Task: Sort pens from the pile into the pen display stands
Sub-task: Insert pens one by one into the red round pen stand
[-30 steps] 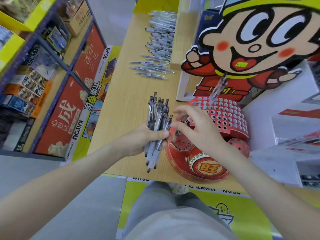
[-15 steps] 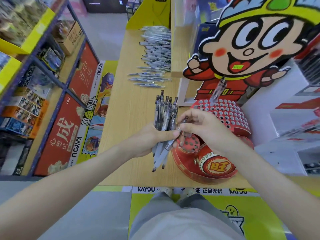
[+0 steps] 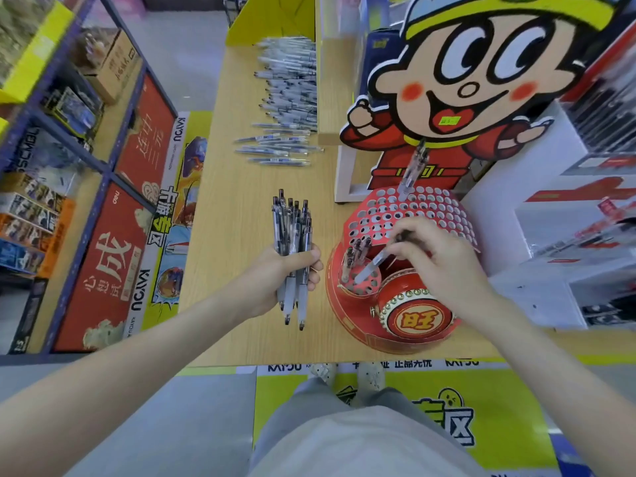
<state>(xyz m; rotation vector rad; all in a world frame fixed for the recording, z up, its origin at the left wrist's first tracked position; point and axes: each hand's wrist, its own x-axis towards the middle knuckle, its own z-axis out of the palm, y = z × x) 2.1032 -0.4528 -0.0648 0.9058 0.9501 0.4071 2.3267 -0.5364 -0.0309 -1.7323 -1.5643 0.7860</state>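
your left hand (image 3: pixel 275 280) is curled round a bundle of pens (image 3: pixel 292 235), thumb across the front of the barrels, holding them roughly upright with the clicker ends up and the tips hanging below your fist, just above the wooden table (image 3: pixel 234 218). your right hand (image 3: pixel 444 259) pinches a single pen (image 3: pixel 373 266) between thumb and fingertips near its upper end, the other fingers loosely bent; the pen is tilted, with its lower end down over the small round perforated cup at the front left of the red display stand (image 3: pixel 413 208). you cannot tell whether the tip is in a hole or only resting on the surface. a small cluster of pens (image 3: pixel 358 249) stands in that same cup, just beside the one you hold, leaning a little. a lone pen (image 3: pixel 413 170) stands in the back of the stand's big domed tier, and most of that tier's holes show open. a drum (image 3: pixel 418 318) with a gold-studded rim sits at the front of the stand's base, below your right wrist. the pile of pens (image 3: pixel 289 98) lies farther along the table, well apart from both hands, spread in loose rows against a wooden divider. a cartoon figure cutout (image 3: pixel 481 70) rises behind the stand, and shelving (image 3: pixel 69 166) with boxed goods runs down your left side.
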